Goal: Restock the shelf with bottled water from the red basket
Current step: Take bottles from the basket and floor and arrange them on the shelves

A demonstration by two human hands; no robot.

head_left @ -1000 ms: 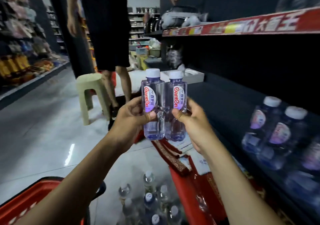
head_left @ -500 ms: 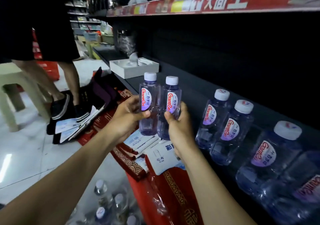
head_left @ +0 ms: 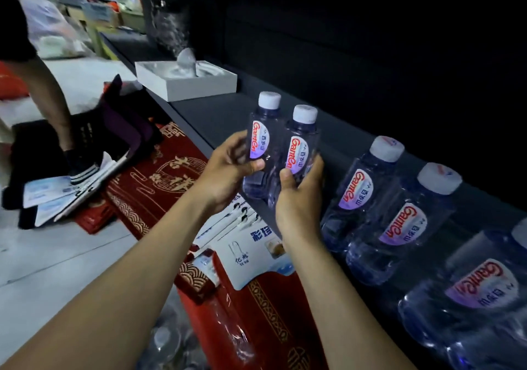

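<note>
Gripping one water bottle (head_left: 264, 138) in the left hand (head_left: 228, 170) and a second bottle (head_left: 301, 150) in the right hand (head_left: 299, 201), bringing the pair in from the aisle to the front edge of the shelf (head_left: 225, 113), near the standing row (head_left: 360, 195), closing on setting them down.

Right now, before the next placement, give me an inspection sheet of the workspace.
Surface: dark shelf, bare between white box and shelved bottles.
Job's things: left bottle and right bottle, upright, side by side at the shelf's front edge; shelved bottles in a row to their right; lower bottles near the floor, blurred.
Clutter: white box on the shelf; red packs and leaflets under the shelf edge.
Hands: left hand grips left bottle; right hand grips right bottle.
Cables: nothing seen.
Surroundings: another person's leg on the floor, left.
</note>
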